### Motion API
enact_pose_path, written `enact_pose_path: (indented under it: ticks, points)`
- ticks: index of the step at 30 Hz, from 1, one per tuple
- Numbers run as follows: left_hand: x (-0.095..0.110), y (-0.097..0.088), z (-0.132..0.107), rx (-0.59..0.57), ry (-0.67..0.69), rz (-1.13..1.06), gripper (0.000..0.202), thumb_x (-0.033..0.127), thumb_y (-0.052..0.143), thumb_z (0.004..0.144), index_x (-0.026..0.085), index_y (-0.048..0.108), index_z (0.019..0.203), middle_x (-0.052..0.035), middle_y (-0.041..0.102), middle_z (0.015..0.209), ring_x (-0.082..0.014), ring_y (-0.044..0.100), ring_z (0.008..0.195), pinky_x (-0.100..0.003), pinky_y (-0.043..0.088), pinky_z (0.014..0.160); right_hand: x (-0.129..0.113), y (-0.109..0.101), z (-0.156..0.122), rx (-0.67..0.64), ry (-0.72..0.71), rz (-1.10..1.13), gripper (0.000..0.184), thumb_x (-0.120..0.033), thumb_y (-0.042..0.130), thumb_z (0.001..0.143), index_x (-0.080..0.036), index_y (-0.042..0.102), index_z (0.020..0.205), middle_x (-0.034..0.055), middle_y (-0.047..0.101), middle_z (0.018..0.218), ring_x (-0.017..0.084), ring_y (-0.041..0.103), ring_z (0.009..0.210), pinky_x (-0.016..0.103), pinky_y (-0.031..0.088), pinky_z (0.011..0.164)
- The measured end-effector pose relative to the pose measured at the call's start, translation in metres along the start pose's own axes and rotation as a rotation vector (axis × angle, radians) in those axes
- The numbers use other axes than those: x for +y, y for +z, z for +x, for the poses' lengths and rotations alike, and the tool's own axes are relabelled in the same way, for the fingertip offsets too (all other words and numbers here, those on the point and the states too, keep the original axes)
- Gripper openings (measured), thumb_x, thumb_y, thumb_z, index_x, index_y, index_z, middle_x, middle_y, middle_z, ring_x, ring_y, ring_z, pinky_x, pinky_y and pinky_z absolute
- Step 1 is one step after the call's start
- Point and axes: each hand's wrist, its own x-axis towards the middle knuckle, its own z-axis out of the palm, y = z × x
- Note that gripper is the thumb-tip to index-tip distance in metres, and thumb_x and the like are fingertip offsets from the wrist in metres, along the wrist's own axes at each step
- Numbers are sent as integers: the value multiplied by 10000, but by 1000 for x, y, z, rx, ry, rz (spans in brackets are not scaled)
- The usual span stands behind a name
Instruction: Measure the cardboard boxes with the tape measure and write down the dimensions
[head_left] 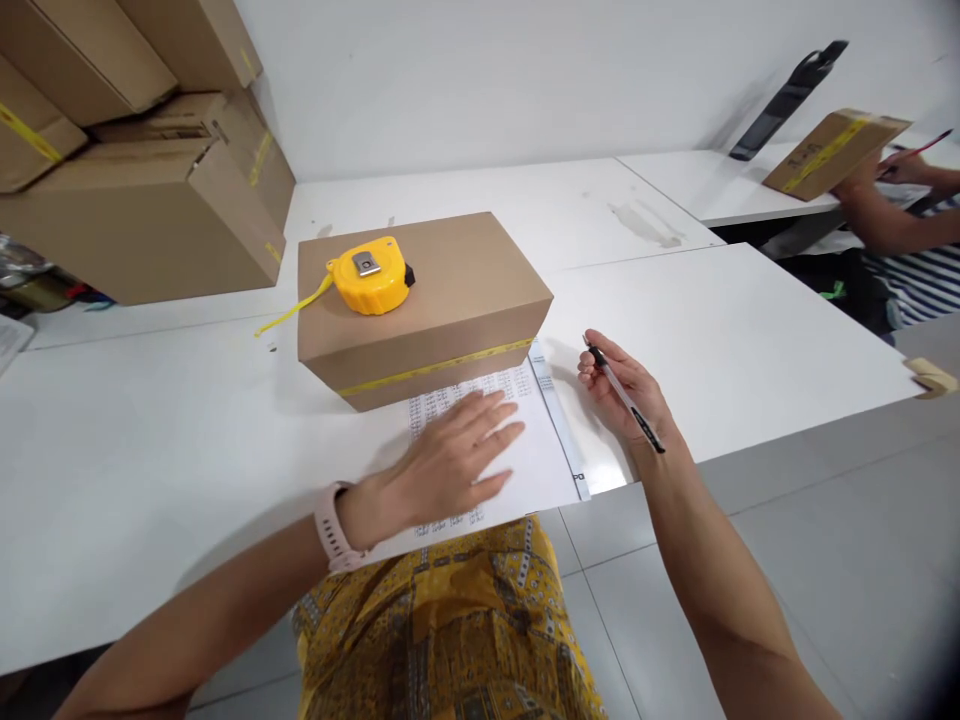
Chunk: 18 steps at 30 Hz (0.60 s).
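My left hand [454, 460] lies over a sheet of paper [536, 455] covered in rows of small handwriting, its fingers spread and holding nothing. To its right, my right hand [626, 395] has its fingers closed around a pen [626, 398] with a clear barrel and black ends. A closed cardboard box [465, 270] stands on the far part of the paper, with a yellow measuring strip [439, 368] along its front side. On top of the box rests a yellow tape measure [373, 278], a short length of its blade sticking out to the left. Beneath the paper shows a pale blue printed edge [559, 425].
Several cardboard boxes [150, 210] are stacked at the back left. Along the right, a dark bottle [787, 105] and a taped cardboard box [832, 155] stand by another person's arm [885, 215]. The white table's front edge [795, 430] runs just beyond my right hand.
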Motion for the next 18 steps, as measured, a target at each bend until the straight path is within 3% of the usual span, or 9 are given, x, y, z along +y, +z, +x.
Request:
enact_pose_path:
  ticks: [2,5,7,10,13,15,18]
  points:
    - [7,33,-8,-185,-6,55,631,465,574,997,52,506,1469,-227,453,1597,-360,295,1559,-579,267,1264,-2,-1,-2,-6,-11,18,527,-426,752,759,-281,655,1257,19,613,901,175,616,802,387,583,794]
    - [9,58,-12,-341,-51,171,879,662,465,999,31,310,1592,-243,234,1695,-363,116,1604,-571,112,1293,-5,3,-7,29,-19,30,568,-458,838,703,-301,688,1228,18,627,889,177,613,790,381,583,776]
    - [10,63,-12,-345,-73,230,888,688,380,1014,53,250,1620,-228,182,1713,-354,84,1609,-561,46,1295,-6,12,-11,51,-3,32,508,-581,827,714,-287,733,1119,14,619,802,171,594,725,364,564,714]
    - [14,65,-9,-313,-91,274,877,685,342,1023,51,248,1622,-232,175,1713,-362,84,1609,-572,22,1288,-4,35,-19,15,76,-40,520,-745,656,819,-235,750,863,-16,511,590,137,480,556,314,460,552]
    - [17,67,-7,-300,-107,272,880,693,342,1019,47,280,1612,-234,197,1707,-372,82,1608,-590,5,1282,1,60,-23,-49,175,-170,479,-684,646,874,-216,725,811,-47,454,533,102,384,493,274,352,485]
    - [18,69,-6,-289,-120,265,887,705,342,1013,47,299,1606,-236,209,1703,-378,86,1606,-596,-9,1279,2,73,-22,-80,194,-194,365,-577,777,815,-220,702,839,-41,551,602,97,437,527,266,380,511]
    - [20,70,-6,-278,-128,264,877,691,376,1010,48,315,1602,-245,203,1702,-391,111,1602,-615,-3,1274,2,81,-18,-123,182,-185,358,-482,888,711,-220,688,850,-6,671,741,118,541,619,285,458,580]
